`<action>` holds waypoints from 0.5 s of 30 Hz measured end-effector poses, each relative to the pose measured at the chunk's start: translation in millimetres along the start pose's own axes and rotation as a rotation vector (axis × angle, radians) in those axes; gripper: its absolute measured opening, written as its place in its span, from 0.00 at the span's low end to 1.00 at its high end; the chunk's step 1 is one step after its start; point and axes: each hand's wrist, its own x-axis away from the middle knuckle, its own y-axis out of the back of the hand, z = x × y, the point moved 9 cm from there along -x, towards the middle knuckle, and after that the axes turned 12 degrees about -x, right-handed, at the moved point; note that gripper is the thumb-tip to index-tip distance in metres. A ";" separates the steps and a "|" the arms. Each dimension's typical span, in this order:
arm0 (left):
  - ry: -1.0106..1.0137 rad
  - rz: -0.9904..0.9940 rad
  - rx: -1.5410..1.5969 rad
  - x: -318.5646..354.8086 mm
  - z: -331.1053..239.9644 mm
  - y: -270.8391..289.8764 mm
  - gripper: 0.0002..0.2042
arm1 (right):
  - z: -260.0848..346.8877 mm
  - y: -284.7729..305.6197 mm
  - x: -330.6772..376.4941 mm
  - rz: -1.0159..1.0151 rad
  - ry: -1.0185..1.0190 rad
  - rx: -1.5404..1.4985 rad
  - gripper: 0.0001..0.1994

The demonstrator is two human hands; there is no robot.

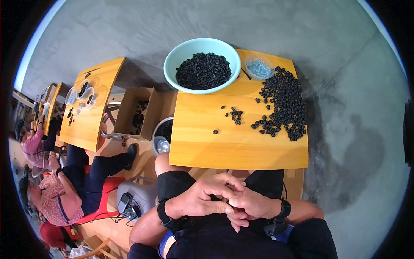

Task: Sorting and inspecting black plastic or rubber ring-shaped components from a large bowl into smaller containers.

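Observation:
My left hand (202, 196) and my right hand (258, 203) meet above my lap, in front of the table's near edge. Both have bent fingers pinched together at the fingertips. Whatever they hold is small, possibly dark, and mostly covered by the fingers. On the yellow wooden table (215, 151), a wide spread of small black round parts (282, 101) covers the right side. A little cluster of smaller black pieces (236, 115) lies mid-table, with a single black part (215, 131) nearer me.
At the table's back stand a pale blue basin (169, 71) full of black parts and a clear tub (271, 71) of small translucent pieces. A cardboard box (151, 116) and a bucket (154, 144) sit left. Further left, people (64, 194) sit by another table (92, 123).

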 end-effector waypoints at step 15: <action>-0.044 0.056 -0.111 -5.9 -18.7 -10.4 0.06 | 0.0 -10.0 12.2 0.052 -0.019 0.128 0.16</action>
